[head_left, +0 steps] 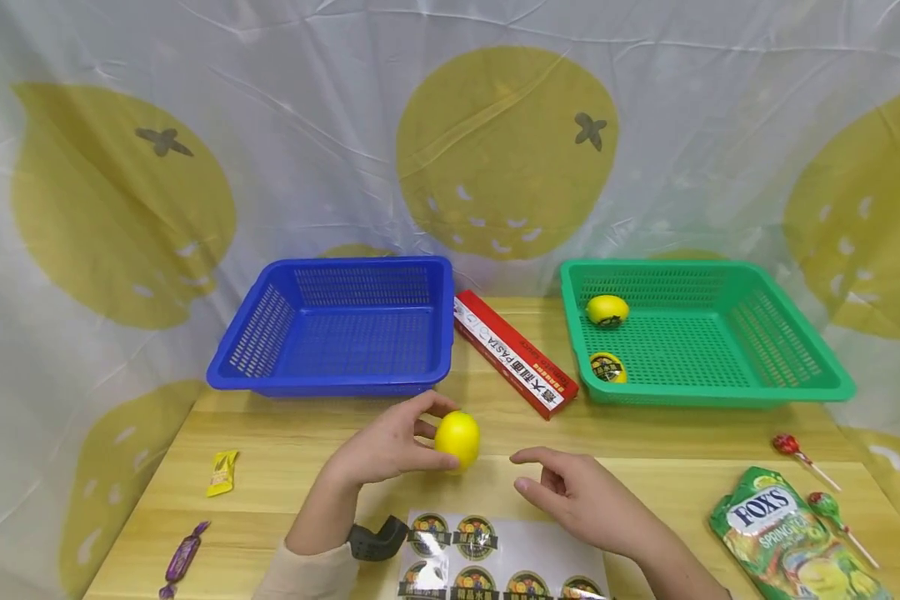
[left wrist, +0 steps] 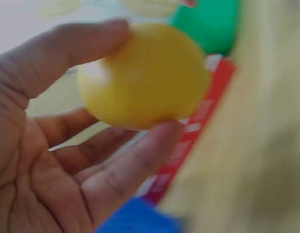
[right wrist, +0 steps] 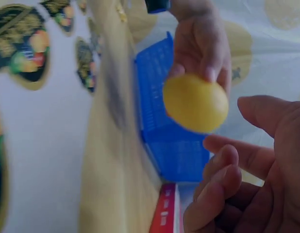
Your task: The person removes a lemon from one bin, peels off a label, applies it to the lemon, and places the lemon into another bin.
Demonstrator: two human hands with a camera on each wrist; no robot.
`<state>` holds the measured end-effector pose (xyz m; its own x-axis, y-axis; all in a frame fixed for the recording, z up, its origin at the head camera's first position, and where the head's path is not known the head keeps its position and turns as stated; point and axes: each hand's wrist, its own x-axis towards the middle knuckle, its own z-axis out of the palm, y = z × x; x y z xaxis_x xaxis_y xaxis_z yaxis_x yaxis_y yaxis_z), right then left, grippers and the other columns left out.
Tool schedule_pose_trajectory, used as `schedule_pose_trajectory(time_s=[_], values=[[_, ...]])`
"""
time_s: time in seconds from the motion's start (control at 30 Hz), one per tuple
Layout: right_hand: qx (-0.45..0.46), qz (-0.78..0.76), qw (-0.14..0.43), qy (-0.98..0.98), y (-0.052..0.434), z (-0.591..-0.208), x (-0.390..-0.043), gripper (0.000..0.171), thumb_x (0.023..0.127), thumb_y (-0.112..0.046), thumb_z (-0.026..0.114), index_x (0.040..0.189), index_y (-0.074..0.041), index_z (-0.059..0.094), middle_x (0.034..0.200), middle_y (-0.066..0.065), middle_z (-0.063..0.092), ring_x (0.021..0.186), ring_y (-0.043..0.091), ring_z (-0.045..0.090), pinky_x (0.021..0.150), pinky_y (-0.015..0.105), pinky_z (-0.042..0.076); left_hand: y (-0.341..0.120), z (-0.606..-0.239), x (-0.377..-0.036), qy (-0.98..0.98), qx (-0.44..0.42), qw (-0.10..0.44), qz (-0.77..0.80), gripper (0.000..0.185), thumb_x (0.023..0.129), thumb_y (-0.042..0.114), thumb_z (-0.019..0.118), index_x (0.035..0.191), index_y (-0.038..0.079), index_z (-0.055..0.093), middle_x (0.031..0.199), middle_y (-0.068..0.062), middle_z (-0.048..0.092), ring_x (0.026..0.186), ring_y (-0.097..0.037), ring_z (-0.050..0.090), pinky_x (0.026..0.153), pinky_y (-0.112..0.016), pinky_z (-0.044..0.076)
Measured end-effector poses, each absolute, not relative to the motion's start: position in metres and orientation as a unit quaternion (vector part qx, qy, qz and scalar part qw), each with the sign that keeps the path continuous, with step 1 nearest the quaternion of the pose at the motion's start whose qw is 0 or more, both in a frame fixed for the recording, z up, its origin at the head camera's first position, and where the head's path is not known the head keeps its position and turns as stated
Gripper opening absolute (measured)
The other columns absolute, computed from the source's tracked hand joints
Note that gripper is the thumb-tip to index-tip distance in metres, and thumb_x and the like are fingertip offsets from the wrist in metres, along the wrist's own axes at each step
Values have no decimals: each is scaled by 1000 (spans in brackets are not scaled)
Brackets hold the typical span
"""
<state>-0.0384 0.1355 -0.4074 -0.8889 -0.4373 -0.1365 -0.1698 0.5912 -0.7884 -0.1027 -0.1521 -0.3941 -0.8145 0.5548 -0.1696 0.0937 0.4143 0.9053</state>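
the left hand [head_left: 390, 446] pinches a yellow lemon [head_left: 457, 438] just above the bench [head_left: 285, 467], near the front of the blue basket [head_left: 337, 325]. the right hand [head_left: 577, 492] is beside it, fingers relaxed and holding nothing. i think the grip should stay light and steady, thumb on top. a sticker sheet [head_left: 487, 554] lies below the hands; the red pasta box [head_left: 513, 352] lies between the baskets, and the green basket [head_left: 701, 329] holds two lemons.

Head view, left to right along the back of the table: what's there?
Blue basket → pasta box → green basket, which holds two lemons.
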Motion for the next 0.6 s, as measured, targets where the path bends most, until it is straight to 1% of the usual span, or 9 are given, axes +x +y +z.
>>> schedule_pose_trajectory(time_s=[0.13,0.23,0.33,0.5,0.6], values=[[-202,-420,194,863,141,-416,-28,39,98,-45,66,126,-17,69,69,-13,54,59,-2,47,55,20,43,-131,-417,-110,795,191,246,521,62,80,25,87,133,12,58,132,-10,62,108,-24,66,88,-37,59],[-218,-421,218,853,136,-423,-23,37,95,-40,71,124,-17,69,69,-14,53,58,-3,45,55,19,43,-119,-432,-112,774,166,264,551,62,81,24,86,133,10,57,132,-12,60,100,-22,70,83,-33,58],[-229,-420,246,843,127,-427,-22,38,93,-36,74,124,-16,69,69,-16,53,58,-4,45,56,18,43,-110,-444,-112,758,149,270,575,61,82,23,86,132,7,56,131,-14,60,93,-19,71,79,-30,58],[-262,-386,249,849,113,-434,-24,40,91,-33,77,126,-17,68,66,-18,52,57,-4,45,56,17,43,-99,-456,-110,760,159,263,572,57,83,23,86,129,3,60,117,-12,67,83,-15,68,69,-29,59],[-267,-354,244,862,107,-442,-25,42,90,-33,78,128,-19,67,64,-18,49,56,-4,44,55,17,42,-96,-462,-108,761,167,271,565,53,84,25,85,128,6,64,113,-8,70,77,-12,66,64,-26,56]])
